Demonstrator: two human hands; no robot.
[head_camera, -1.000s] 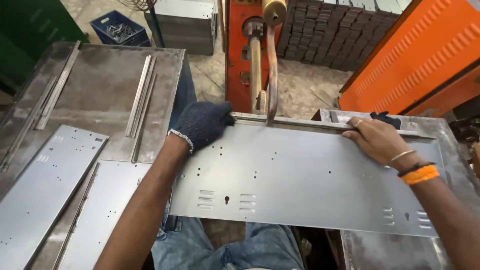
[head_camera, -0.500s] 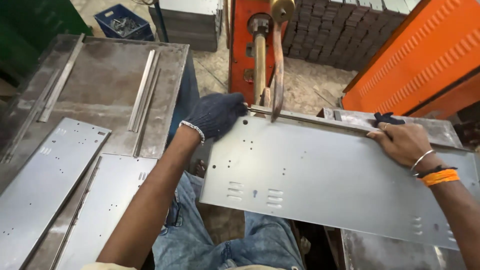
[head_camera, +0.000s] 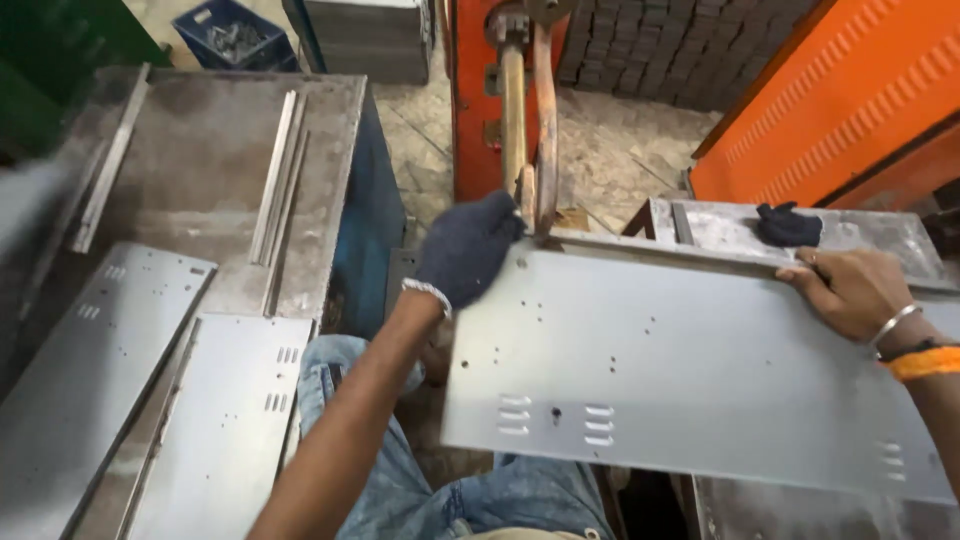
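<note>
A long grey sheet-metal panel (head_camera: 690, 370) with small holes and louvre slots lies across my lap. My left hand (head_camera: 468, 250), in a dark knit glove, grips its far left corner. My bare right hand (head_camera: 850, 290), with a bangle and an orange band at the wrist, holds the panel's far edge on the right. The far edge with a thin metal strip sits at the two copper arms (head_camera: 530, 130) of an orange spot-welding machine (head_camera: 475, 100), just right of my left hand.
A steel table (head_camera: 200, 190) on the left carries two similar panels (head_camera: 90, 370) and long metal strips (head_camera: 280, 170). A dark glove (head_camera: 788, 224) lies on a metal stand (head_camera: 860, 232) at right. An orange cabinet (head_camera: 850, 100), stacked dark bricks and a blue crate (head_camera: 225, 35) stand behind.
The panel has slid to the right, bringing its left corner up to the welder's arms. Both hands moved right along with it, keeping their grip.
</note>
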